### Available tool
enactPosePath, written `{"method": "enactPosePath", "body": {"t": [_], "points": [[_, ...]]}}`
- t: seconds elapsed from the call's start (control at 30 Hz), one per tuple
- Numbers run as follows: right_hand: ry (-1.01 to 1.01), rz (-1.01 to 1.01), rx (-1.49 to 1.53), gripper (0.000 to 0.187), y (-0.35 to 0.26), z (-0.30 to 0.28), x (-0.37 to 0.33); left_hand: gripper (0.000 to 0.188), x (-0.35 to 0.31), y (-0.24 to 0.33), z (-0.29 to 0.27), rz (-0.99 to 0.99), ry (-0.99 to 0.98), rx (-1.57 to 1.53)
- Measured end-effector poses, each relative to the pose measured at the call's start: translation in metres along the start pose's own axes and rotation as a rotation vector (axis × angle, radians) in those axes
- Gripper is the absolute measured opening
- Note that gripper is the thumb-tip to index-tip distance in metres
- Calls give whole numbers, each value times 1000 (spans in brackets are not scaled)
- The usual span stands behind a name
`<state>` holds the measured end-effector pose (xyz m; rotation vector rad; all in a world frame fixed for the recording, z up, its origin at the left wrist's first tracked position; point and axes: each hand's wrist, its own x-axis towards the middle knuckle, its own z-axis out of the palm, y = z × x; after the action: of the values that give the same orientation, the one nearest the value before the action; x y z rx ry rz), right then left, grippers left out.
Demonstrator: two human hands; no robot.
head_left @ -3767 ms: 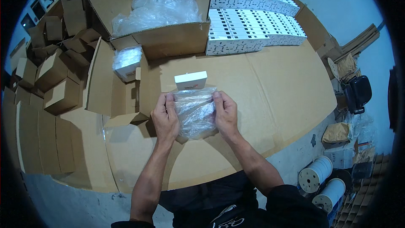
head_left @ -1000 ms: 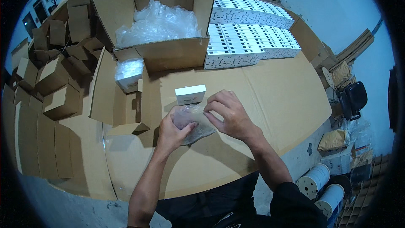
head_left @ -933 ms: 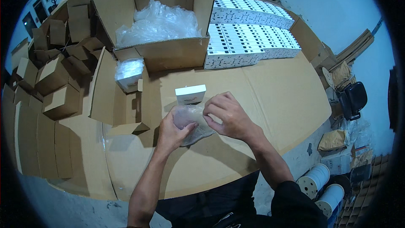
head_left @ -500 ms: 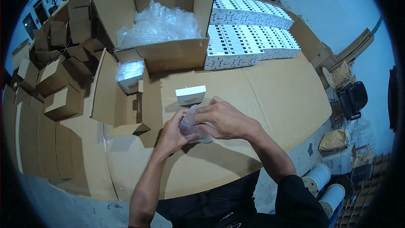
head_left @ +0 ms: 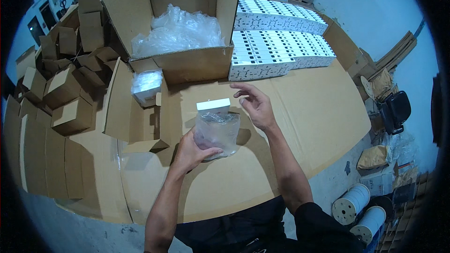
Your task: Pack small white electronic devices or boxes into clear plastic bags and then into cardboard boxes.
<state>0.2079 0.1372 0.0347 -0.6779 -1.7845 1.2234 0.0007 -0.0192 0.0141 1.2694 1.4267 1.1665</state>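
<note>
My left hand (head_left: 188, 153) grips a clear plastic bag (head_left: 219, 136), its thumb pressed across the lower front. The bag stands upright and spread, its mouth toward the far side. Just behind the bag's mouth is a small white box (head_left: 213, 105), its lower part hidden by the film; I cannot tell whether any of it is inside. My right hand (head_left: 257, 107) hovers to the right of the box, empty, with fingers apart. To the left lies an open brown carton (head_left: 117, 110), with several plastic-wrapped white boxes (head_left: 147, 85) in its far end.
A large open carton (head_left: 197, 63) full of clear plastic bags (head_left: 183, 27) stands at the back. Rows of white boxes (head_left: 262, 65) are stacked at the back right. Several brown cartons (head_left: 70, 115) crowd the left. Cable spools (head_left: 350, 203) and a black chair (head_left: 395, 110) are on the right.
My right hand has left the bag and moved up and away to the right, opening. The bag, crumpled between both hands before, is now spread open before the white box.
</note>
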Motion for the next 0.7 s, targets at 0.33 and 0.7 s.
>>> {"method": "enactPosePath", "body": {"t": [0.33,0.7], "points": [[-129,149,219,49,9,31,-7,69,4,-12,-7,-11,6,-46],[203,52,167,36,27,23,0,68,14,-5,-11,-47,-28,-42]]}}
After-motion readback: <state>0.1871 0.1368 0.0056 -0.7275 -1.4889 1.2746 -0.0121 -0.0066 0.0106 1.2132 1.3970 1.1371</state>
